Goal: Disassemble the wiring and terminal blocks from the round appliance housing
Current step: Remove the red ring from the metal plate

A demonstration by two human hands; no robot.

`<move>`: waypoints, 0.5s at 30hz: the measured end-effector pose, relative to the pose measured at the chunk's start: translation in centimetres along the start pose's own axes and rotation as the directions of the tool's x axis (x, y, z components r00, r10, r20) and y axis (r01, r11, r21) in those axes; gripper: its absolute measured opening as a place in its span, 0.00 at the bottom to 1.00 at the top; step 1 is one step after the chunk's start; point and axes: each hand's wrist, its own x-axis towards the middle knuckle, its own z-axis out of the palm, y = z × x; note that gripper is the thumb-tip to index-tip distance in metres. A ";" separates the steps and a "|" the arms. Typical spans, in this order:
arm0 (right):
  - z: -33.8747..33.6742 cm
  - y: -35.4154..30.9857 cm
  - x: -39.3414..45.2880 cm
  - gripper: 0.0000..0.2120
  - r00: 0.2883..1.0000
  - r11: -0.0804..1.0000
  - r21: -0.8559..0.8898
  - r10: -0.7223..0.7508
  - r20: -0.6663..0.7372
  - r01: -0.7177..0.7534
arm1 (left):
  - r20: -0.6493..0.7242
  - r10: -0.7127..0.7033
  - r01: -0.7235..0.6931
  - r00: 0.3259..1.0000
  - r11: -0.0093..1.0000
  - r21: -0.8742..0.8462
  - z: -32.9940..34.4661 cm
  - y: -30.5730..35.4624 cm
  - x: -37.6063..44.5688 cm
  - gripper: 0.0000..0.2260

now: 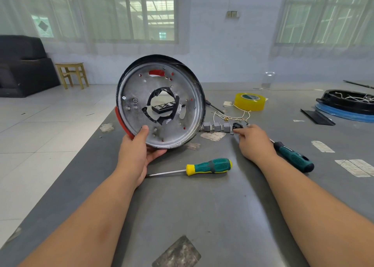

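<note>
Grey, scuffed table (202, 206) in a pale tiled room with curtained windows (129, 13).
The left hand (137, 155) grips the round silver metal housing (162, 102) upright by its lower rim; the right hand (253, 141), fingers loosely out, touches small parts beside three grey terminal blocks (217, 126). No writing is legible on the yellow tape roll (250, 101).

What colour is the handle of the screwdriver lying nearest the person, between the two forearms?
Teal-green with a yellow collar and grey grip inset: the screwdriver, shown in the head view.
</note>
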 end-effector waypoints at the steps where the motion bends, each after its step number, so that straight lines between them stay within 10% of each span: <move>1: 0.1 0.0 0.1 0.21 1.000 1.000 -0.015 -0.003 0.012 0.003 | 0.001 0.002 -0.002 1.000 1.000 0.004 0.0 0.0 0.0 0.06; 15: -0.1 -0.1 -0.1 0.19 1.000 0.999 -0.048 0.007 0.027 -0.006 | 0.010 0.000 0.000 1.000 1.000 0.000 -0.2 -0.2 0.2 0.09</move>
